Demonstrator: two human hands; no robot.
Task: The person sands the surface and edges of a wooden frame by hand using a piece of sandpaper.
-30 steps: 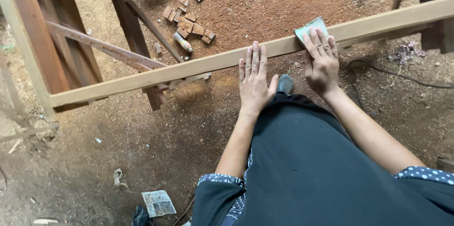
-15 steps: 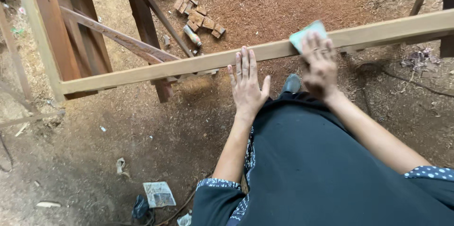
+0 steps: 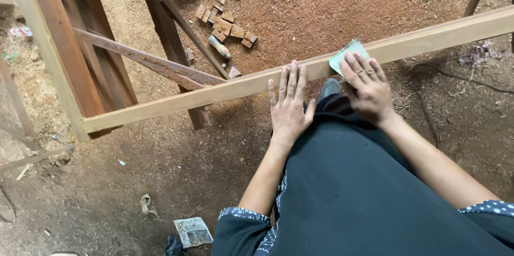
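A long pale wooden rail (image 3: 214, 92) runs across the head view from lower left to upper right, part of a wooden frame. My left hand (image 3: 289, 103) lies flat on it, fingers together and stretched out, holding nothing. My right hand (image 3: 367, 84) presses a light green sheet of sandpaper (image 3: 347, 55) onto the rail a little further right. My dark skirt (image 3: 353, 186) fills the lower right.
The frame's upright post (image 3: 51, 47) stands at left, with reddish braces (image 3: 150, 63) behind it. Several small wood offcuts (image 3: 225, 23) lie on the sawdust-covered ground. A scrap of printed paper (image 3: 193, 231) lies near my feet.
My right hand has slid the sandpaper slightly along the rail. My left hand has stayed flat on the rail. The camera has shifted a little.
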